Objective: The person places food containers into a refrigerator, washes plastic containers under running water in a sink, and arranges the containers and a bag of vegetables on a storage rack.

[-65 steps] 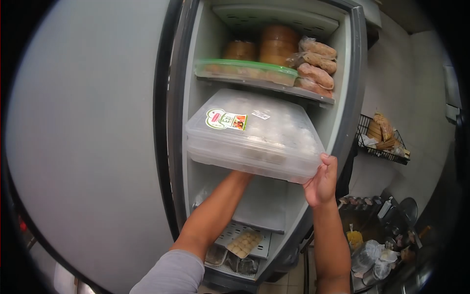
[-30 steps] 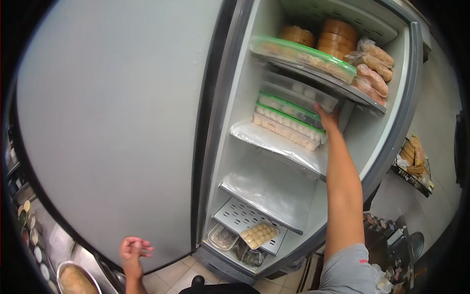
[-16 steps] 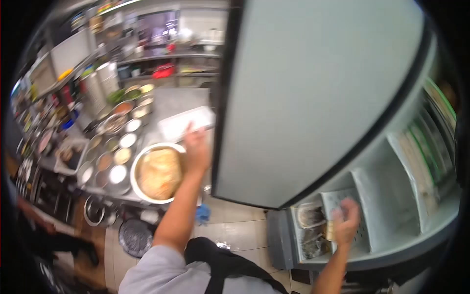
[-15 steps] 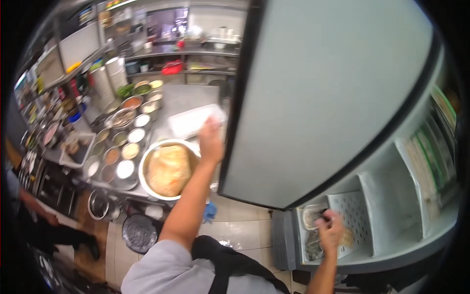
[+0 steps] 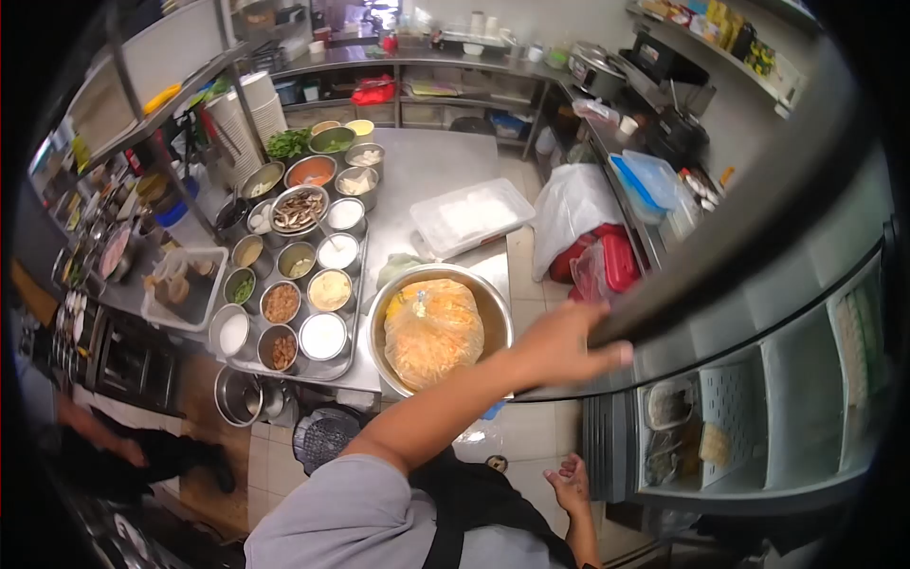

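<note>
Through the head camera I have my left hand (image 5: 559, 346) at the dark, thick-rimmed edge (image 5: 720, 223) of the tall grey refrigerator door, which stands open. The thumb is spread away from the fingers, and some fingertips are lost against the rim; it seems to me the hand is bearing on that edge, but the door is blurred there and I cannot tell whether the fingers grip it or only push. My right hand (image 5: 570, 486) hangs low over the tiled floor, fingers apart and slightly bent, holding nothing.

The refrigerator's pale interior (image 5: 791, 389) shows at my right, with a flat beige food pack (image 5: 714, 444) and a clear tub of dark contents (image 5: 669, 403) at its near end.

Left of the door, a rectangular translucent plastic container (image 5: 474, 213) with white contents rests on the stainless steel table (image 5: 398, 156), out of both hands. Just beside it stands a round steel bowl (image 5: 377, 341) bearing a clear bag of orange-yellow food (image 5: 434, 334). Small steel pots of ingredients crowd a metal tray (image 5: 327, 375) further left, and beyond is another person's hand (image 5: 131, 452).

As I judge it, the container is already set down, while the door is not shut.
</note>
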Demonstrator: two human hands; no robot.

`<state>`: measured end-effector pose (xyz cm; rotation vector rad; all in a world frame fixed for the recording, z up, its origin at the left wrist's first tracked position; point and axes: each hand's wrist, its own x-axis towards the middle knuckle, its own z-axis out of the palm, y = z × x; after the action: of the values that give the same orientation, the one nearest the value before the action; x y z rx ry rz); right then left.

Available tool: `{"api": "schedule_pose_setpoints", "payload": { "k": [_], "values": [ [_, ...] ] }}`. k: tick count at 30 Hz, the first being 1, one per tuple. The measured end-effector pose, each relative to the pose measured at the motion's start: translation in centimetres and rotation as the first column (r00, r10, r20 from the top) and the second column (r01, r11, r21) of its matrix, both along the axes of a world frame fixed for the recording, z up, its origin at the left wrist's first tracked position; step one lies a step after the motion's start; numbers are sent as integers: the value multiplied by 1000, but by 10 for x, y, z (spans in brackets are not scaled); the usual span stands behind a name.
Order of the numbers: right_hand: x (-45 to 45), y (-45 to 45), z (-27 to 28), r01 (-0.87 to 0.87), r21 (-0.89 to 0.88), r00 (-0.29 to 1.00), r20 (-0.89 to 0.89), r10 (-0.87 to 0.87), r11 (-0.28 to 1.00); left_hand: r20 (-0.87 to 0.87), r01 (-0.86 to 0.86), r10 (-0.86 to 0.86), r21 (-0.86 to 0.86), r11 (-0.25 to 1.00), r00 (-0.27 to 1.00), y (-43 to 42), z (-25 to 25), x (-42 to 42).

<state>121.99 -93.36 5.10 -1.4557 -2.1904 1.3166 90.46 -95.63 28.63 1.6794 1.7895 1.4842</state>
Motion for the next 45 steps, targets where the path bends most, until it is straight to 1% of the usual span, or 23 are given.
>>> {"api": "schedule_pose_setpoints", "payload": {
  "k": [1,2,4,6,7,9,10,11,13,14,15,16,17,19,20,23,26,28,31,35,37,38,45],
  "values": [
    [-3,-7,5,58,-4,998,-15,-58,998,-87,138,-136,18,990,987,-25,10,6],
    [-3,-14,8,114,-5,993,-29,-114,993,16,384,-386,81,920,922,-47,29,10],
    [3,-23,14,228,-8,973,-39,-228,974,383,701,-740,268,661,552,-90,68,21],
    [14,-25,18,361,-10,931,-61,-361,933,486,826,-859,408,389,164,-105,79,21],
    [23,-24,19,432,-15,899,-67,-432,902,496,822,-854,414,392,157,-101,82,14],
    [46,-22,21,577,-30,813,-72,-578,816,10,873,-1000,488,9,5,-83,93,-3],
    [62,-22,19,636,-42,768,-69,-637,771,389,907,-865,143,397,317,-116,121,-6],
    [74,-18,16,680,-51,729,-65,-682,732,392,909,-864,137,393,315,-111,109,-16],
    [148,-8,-33,748,-12,657,-132,-743,663,150,863,-968,441,247,201,-79,80,-31],
    [181,2,-50,802,25,589,-198,-783,597,182,765,-877,432,477,445,-81,80,-42],
    [200,14,-42,826,33,563,10,-826,563,172,632,-746,431,644,643,-68,68,-64],
    [220,23,-35,844,37,516,221,-828,536,644,142,-356,360,922,678,-62,60,-69],
    [239,36,-38,858,-30,511,144,-848,512,325,-209,165,107,972,931,-37,38,-118],
    [265,55,-47,901,-74,427,-10,-904,427,472,-490,506,-166,856,722,8,-37,-221],
    [274,65,-52,934,-53,348,-89,-933,353,514,-450,617,-423,787,596,16,-78,-278],
    [350,104,-100,922,-76,355,-224,-908,380,233,-470,876,-770,432,423,24,-208,-403],
    [377,130,-88,850,24,518,-216,-828,526,194,-334,899,-881,336,392,25,-255,-424],
    [385,141,-83,847,28,516,-278,-810,530,342,-141,837,-889,435,427,25,-255,-423],
    [438,151,-132,924,-147,309,-261,-915,354,336,-24,873,-930,368,353,37,-246,-414],
    [395,166,-67,935,-276,203,-94,-975,221,265,-147,923,-938,314,280,49,-229,-403],
    [404,170,-75,943,-263,181,-101,-978,202,616,-209,704,-682,701,354,52,-215,-385],
    [405,170,-79,940,-269,189,-98,-977,209,682,-263,657,-603,753,321,63,-210,-381],
    [411,159,-92,935,-283,188,-116,-975,213,576,-437,716,-567,698,395,138,-172,-331]
  ]
}}
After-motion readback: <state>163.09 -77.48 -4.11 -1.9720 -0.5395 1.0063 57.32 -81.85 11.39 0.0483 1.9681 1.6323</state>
